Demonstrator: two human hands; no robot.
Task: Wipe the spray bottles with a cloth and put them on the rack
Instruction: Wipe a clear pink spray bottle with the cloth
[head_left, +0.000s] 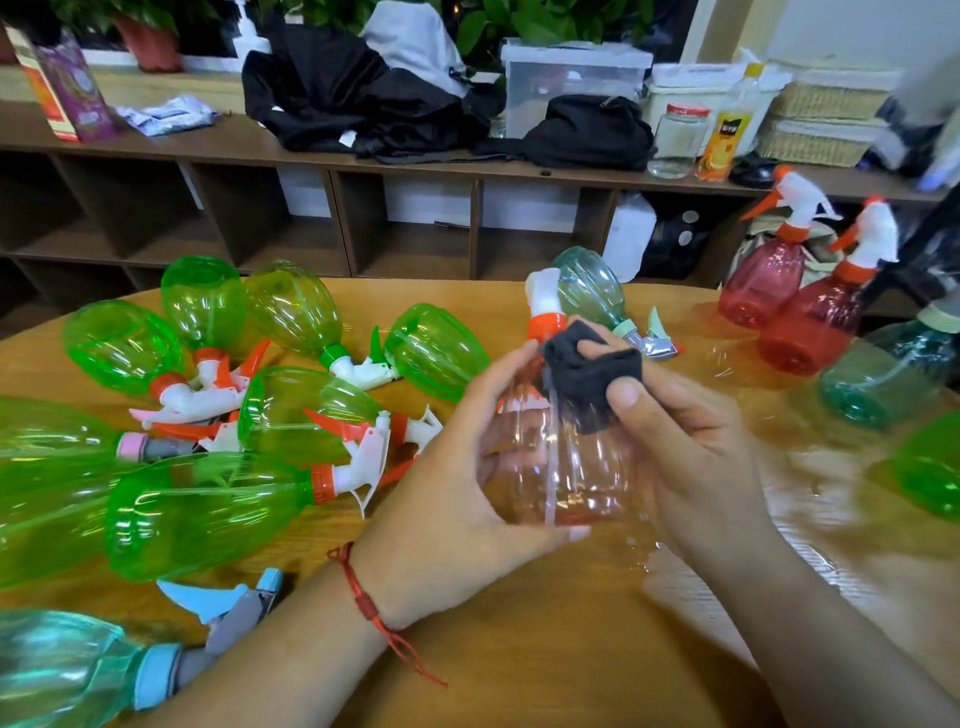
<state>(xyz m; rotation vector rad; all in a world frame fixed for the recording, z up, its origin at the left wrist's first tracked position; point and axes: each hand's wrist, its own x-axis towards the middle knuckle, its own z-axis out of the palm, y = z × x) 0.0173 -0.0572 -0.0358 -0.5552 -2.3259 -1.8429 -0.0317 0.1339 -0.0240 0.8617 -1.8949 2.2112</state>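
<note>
A clear pink spray bottle (563, 467) with an orange collar and white head stands upright above the wooden table (519, 649), at the centre of the view. My left hand (457, 493) grips its body from the left. My right hand (685, 447) holds a dark grey cloth (592, 374) and presses it against the bottle's shoulder. Several green spray bottles (208, 509) lie on their sides to the left. Two red bottles (800, 322) stand upright at the right, with a teal one (883, 379) beside them. No rack can be made out.
A teal bottle (592, 286) lies behind the held one and another (62, 670) at the bottom left. A green bottle (930, 467) sits at the right edge. Behind the table, a brown shelf unit (363, 166) carries black clothing, jars, baskets and plants.
</note>
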